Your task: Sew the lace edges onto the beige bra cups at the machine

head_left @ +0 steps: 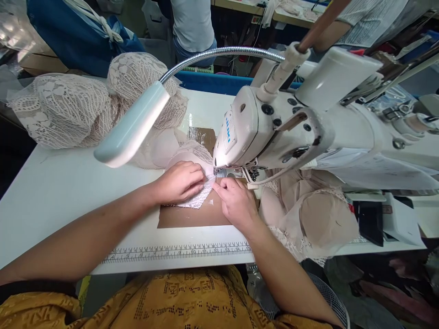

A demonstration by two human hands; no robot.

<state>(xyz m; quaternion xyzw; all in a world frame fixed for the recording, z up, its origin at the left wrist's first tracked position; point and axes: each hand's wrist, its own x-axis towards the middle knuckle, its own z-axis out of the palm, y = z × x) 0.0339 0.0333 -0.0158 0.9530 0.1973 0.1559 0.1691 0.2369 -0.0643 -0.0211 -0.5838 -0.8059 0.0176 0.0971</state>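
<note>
Resting on the lace-covered cup piece, the left hand has its fingers curled, probably to keep the cloth flat; whether they pinch or merely press, I can't tell. Across from it, the right hand sets one digit, seemingly the thumb, at the lace edge, likely to guide it; its grip isn't clear either. So the piece sits right by the needle of the sewing machine, over brown tape on the white table, perhaps for smoother sliding. Above, a gooseneck lamp leans in, presumably for light. Lace cups heap up at left, beige cups at right, seemingly kept handy. And the writing: blue JUKI on the machine's label, plus a printed ruler along the front edge, 10 and 12 readable.
</note>
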